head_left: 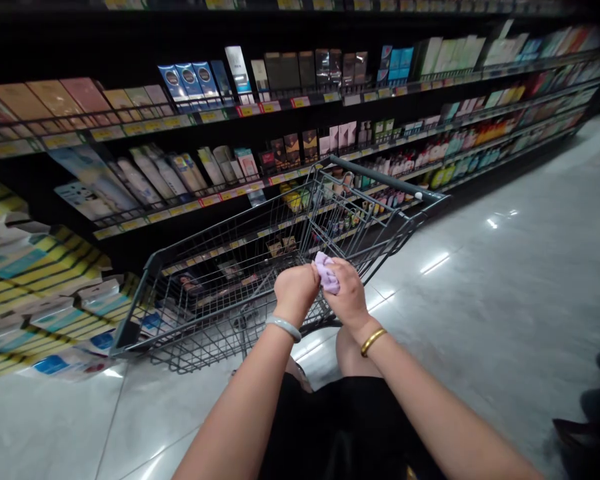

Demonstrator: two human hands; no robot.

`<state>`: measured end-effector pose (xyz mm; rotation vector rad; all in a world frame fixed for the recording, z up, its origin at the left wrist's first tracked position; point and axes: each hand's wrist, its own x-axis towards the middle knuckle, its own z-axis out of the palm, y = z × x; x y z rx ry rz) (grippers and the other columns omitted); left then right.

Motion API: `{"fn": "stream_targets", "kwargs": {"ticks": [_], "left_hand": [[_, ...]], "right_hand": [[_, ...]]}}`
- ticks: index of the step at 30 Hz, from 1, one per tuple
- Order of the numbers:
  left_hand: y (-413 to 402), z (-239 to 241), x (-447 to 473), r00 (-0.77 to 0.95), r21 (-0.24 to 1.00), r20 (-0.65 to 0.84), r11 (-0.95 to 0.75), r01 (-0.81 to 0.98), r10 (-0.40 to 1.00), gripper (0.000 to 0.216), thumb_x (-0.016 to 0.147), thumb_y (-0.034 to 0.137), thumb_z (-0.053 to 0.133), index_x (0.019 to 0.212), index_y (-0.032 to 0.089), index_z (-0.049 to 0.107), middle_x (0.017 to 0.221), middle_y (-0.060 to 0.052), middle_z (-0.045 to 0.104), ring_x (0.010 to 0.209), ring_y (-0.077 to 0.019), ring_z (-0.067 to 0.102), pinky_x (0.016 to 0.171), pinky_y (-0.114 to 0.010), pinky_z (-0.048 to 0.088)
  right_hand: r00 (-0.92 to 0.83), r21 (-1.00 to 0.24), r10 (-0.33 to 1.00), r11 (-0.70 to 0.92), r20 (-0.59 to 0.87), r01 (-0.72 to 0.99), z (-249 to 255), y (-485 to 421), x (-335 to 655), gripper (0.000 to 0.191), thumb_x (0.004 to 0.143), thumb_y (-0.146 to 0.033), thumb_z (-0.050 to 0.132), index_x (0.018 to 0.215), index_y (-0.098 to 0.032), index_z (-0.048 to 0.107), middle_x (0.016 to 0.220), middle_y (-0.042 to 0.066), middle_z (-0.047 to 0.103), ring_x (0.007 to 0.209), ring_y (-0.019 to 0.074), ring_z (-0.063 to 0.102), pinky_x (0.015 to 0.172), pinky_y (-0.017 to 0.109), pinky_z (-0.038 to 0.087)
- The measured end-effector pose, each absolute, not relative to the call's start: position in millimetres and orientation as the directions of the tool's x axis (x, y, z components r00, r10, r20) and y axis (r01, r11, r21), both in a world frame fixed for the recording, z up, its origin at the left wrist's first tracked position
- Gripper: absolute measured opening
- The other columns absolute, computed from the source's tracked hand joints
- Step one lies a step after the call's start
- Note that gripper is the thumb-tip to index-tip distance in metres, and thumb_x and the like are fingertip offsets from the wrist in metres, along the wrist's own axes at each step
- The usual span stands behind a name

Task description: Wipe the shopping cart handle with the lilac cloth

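Observation:
A small, crumpled light-purple cloth [327, 273] is bunched up between my two hands, in front of my body. My right hand [347, 293] has its fingers wrapped round it. Beside it, my left hand [296, 288] is closed, its fingertips meeting the cloth's left edge; the fingers themselves are mostly turned away from view. A pale bangle [284, 328] circles my left wrist and a gold bangle [373, 341] my right. Just beyond both hands stands a grey wire shopping cart [215, 243], its handle [390, 179] toward the right.
Long store shelves [205, 200] run behind the cart, filled with boxes, bottles and packets above price tags. Yellow-and-black striped stacked packs [40, 293] stand at the left. Shiny grey floor [480, 307] stretches to the right. Dark shapes at the right edge are unclear.

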<state>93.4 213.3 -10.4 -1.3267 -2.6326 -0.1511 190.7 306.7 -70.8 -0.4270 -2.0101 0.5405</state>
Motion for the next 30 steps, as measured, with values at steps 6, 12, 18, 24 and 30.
{"fn": "stream_targets", "kwargs": {"ticks": [6,12,18,24,30], "left_hand": [[216.6,-12.5,96.1,-0.640,-0.004,0.245,0.661,0.750,0.728,0.065,0.099,0.037,0.016,0.083,0.011,0.074,0.076,-0.017,0.071,0.073,-0.0268,0.069,0.064,-0.034,0.047],[218.5,-12.5,96.8,-0.670,0.004,0.232,0.689,0.725,0.705,0.065,0.099,0.038,0.017,0.085,0.012,0.075,0.077,-0.017,0.072,0.075,-0.0281,0.069,0.066,-0.035,0.047],[217.0,-12.3,95.8,-0.659,-0.003,0.201,0.673,0.740,0.725,0.067,0.099,0.039,0.014,0.087,0.013,0.074,0.078,-0.016,0.072,0.077,-0.0276,0.069,0.067,-0.035,0.047],[215.5,-12.2,95.2,-0.650,-0.017,0.177,0.662,0.749,0.739,0.064,0.099,0.037,0.016,0.086,0.012,0.073,0.076,-0.017,0.071,0.075,-0.0271,0.069,0.066,-0.033,0.046],[215.9,-14.7,96.5,-0.659,-0.016,0.230,0.680,0.733,0.716,0.067,0.099,0.038,0.015,0.083,0.012,0.074,0.074,-0.016,0.071,0.073,-0.0267,0.069,0.064,-0.033,0.047]], "right_hand": [[-0.220,-0.598,0.618,0.786,0.755,0.155,-84.8,336.8,210.7,0.026,0.080,-0.022,0.063,0.106,-0.024,0.060,0.116,0.011,0.056,0.113,0.0253,0.056,0.098,0.045,0.050],[-0.308,-0.637,0.636,0.762,0.707,0.112,-132.6,315.5,206.6,0.028,0.076,-0.018,0.061,0.103,-0.024,0.061,0.112,0.009,0.053,0.106,0.0243,0.059,0.091,0.046,0.055],[-0.290,-0.661,0.652,0.746,0.701,0.079,-92.4,296.8,203.4,0.026,0.080,-0.020,0.061,0.106,-0.025,0.061,0.113,0.009,0.052,0.108,0.0232,0.058,0.095,0.041,0.053],[-0.409,-0.594,0.569,0.801,0.713,0.078,-81.6,292.9,192.2,0.021,0.083,-0.022,0.060,0.103,-0.026,0.066,0.112,0.009,0.053,0.109,0.0238,0.057,0.097,0.042,0.051],[-0.332,-0.632,0.595,0.775,0.732,-0.005,-121.6,294.7,198.4,0.023,0.081,-0.014,0.062,0.101,-0.025,0.066,0.104,0.005,0.053,0.099,0.0199,0.058,0.091,0.041,0.053]]}}
